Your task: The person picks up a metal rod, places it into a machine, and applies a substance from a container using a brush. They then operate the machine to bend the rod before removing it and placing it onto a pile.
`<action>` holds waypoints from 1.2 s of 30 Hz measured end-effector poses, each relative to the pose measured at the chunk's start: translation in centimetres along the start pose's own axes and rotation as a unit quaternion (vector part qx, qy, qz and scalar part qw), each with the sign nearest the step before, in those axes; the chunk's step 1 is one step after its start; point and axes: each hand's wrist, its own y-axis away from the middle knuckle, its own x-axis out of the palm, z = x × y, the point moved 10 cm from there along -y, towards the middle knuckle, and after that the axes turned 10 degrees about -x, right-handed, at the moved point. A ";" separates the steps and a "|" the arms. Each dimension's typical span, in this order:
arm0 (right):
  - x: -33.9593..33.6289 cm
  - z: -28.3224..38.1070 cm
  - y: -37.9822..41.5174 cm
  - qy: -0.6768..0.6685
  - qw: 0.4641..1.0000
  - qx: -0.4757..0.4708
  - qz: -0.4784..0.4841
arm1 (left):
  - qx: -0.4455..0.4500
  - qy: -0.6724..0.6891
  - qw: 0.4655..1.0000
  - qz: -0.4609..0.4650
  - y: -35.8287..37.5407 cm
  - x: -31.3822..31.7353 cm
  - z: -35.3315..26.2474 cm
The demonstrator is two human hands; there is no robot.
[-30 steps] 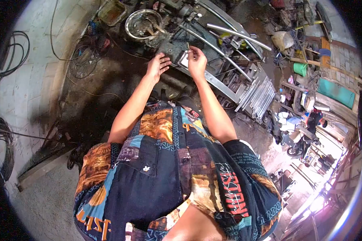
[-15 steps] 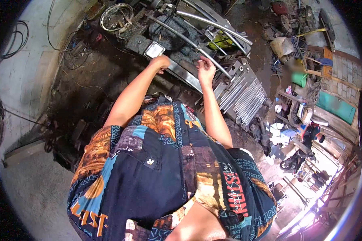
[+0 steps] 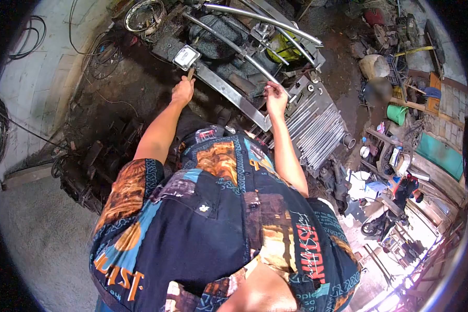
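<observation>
My left hand (image 3: 183,91) is wrapped round a short brown handle (image 3: 191,74), just below a white-faced square plate (image 3: 186,56) on a greasy machine. Over the machine slants a long metal rod (image 3: 211,35). Close to the rod's lower right end, my right hand (image 3: 277,102) has its fingers bent and its fingertips against the rod; the exact grip is partly hidden. A flat shiny metal bar (image 3: 229,91) runs along the machine's near side, between my two hands.
Many thin metal rods (image 3: 317,136) lie side by side right of my right hand. A thicker pipe (image 3: 275,21) crosses the machine's far side, near a yellow object (image 3: 283,49). A grimy round basin (image 3: 144,16) stands at upper left. A green bucket (image 3: 397,114) is farther right.
My left hand has moved left and slightly down, and the brown handle now shows in it. My right hand has shifted right and down along the rod. The view has shifted a little.
</observation>
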 end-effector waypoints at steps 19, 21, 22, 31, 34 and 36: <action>-1.8 0.9 -6.1 -0.038 0.998 0.034 0.048 | 0.279 -0.058 0.943 -0.172 6.3 -17.3 -16.3; -0.4 0.9 -7.7 -0.055 0.997 0.031 0.041 | 0.335 -0.080 0.909 -0.235 5.9 -19.1 -19.3; -0.1 1.2 -8.4 -0.059 0.997 0.022 0.040 | 0.356 -0.087 0.892 -0.266 6.1 -20.2 -20.8; 0.8 1.8 -15.0 0.064 0.980 -0.097 -0.159 | 0.412 -0.197 0.878 -0.144 -1.4 -19.0 -28.1; 2.0 -1.0 -17.6 0.020 0.971 -0.136 -0.197 | 0.392 -0.193 0.895 -0.090 -4.0 -18.4 -28.5; 3.1 1.6 -17.4 -0.098 0.956 -0.159 -0.228 | 0.370 -0.206 0.902 -0.078 -5.0 -17.6 -28.4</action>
